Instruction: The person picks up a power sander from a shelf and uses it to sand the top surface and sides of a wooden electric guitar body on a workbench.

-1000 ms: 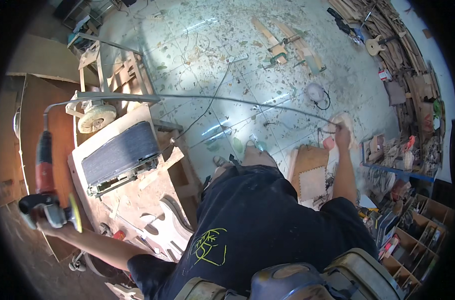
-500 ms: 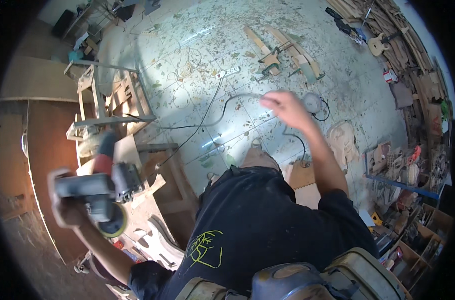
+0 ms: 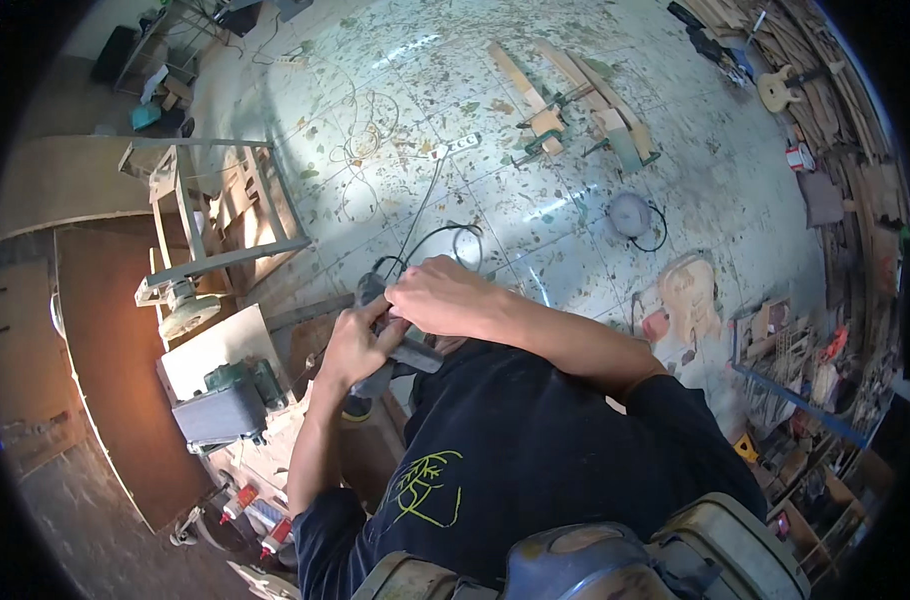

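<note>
My left hand (image 3: 355,350) is closed on a dark power tool (image 3: 413,356) with a round yellow-edged pad, held low in front of my body. My right hand (image 3: 440,295) is closed over the tool's upper end, touching my left hand; its fingertips are partly hidden. A black cord (image 3: 455,228) loops onto the floor beyond my hands. At my left, a belt sander (image 3: 215,410) stands on a workbench with glue bottles. Part of the held tool is hidden by my hands and arm.
Wooden frames (image 3: 260,240) and a brown board (image 3: 115,370) stand left. On the floor (image 3: 375,60) lie clamped wood pieces (image 3: 615,120), a power strip (image 3: 455,143), a round grey object (image 3: 627,215) and a guitar body (image 3: 687,295). Stacked wood, a guitar and a blue-edged rack line the right.
The tool has moved from far left to in front of my body. My right hand has come down and left onto it, and the cord now hangs slack in loops.
</note>
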A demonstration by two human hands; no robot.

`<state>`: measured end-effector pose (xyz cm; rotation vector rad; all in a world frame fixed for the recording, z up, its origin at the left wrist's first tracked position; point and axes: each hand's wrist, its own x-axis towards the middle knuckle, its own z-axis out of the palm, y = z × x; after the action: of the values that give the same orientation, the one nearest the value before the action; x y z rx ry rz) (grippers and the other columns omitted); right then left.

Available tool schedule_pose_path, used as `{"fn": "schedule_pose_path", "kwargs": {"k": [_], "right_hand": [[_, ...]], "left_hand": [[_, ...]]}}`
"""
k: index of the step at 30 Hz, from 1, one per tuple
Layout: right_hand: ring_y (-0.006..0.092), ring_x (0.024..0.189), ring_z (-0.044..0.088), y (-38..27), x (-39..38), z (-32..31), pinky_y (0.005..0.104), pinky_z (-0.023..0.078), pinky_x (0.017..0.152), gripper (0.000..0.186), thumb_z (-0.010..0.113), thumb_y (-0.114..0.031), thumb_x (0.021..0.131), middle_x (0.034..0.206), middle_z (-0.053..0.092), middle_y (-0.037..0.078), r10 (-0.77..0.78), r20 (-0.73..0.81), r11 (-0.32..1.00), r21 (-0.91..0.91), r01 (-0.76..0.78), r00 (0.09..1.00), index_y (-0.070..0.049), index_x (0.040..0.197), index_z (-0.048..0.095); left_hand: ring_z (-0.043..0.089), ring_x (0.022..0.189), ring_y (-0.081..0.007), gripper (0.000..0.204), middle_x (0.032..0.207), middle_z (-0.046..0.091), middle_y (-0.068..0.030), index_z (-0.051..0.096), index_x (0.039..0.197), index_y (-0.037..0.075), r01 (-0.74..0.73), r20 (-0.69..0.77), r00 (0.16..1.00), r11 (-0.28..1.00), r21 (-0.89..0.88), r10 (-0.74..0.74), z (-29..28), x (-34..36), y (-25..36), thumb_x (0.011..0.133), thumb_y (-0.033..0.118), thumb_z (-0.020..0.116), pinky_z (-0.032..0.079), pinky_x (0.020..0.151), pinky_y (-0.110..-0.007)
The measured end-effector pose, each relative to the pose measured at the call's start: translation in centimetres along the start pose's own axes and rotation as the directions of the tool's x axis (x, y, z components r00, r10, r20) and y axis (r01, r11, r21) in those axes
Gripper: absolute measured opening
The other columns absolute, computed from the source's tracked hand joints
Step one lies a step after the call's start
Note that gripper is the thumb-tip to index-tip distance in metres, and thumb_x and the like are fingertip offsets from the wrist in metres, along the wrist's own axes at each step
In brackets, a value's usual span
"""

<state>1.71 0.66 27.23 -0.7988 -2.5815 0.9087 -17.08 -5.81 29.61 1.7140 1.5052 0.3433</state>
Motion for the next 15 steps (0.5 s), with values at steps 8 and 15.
{"fn": "schedule_pose_path", "kwargs": {"k": [8, 15], "right_hand": [[0.0336, 0.086, 0.063, 15.9, 3.2, -1.1, 0.0441, 0.051, 0.083, 0.017, 0.073, -0.024, 0.084, 0.084, 0.065, 0.014, 0.059, -0.037, 0.998, -0.03, -0.06, 0.998, -0.007, 0.08, 0.069], [0.0369, 0.105, 0.065, 34.4, 1.8, -6.0, 0.0472, 0.051, 0.094, 0.023, 0.061, -0.021, 0.092, 0.108, 0.068, 0.015, 0.775, -0.103, 0.599, -0.195, -0.776, 0.624, -0.016, 0.111, 0.073]], "left_hand": [[0.055, 0.061, -0.0313, 0.029, 0.071, 0.06, -0.0238, 0.065, 0.085, -0.004, 0.072, -0.012, 0.997, 0.991, -0.115, -0.074, -2.3, 5.3, -5.6, 0.094, 0.023, 0.066, 0.046, 0.064, -0.041], [0.055, 0.059, -0.0438, 0.034, 0.062, 0.055, -0.0226, 0.053, 0.07, 0.0, 0.248, -0.168, 0.951, 0.966, -0.078, -0.258, -6.1, 4.4, -10.8, 0.092, 0.022, 0.066, 0.042, 0.055, -0.045]]}}
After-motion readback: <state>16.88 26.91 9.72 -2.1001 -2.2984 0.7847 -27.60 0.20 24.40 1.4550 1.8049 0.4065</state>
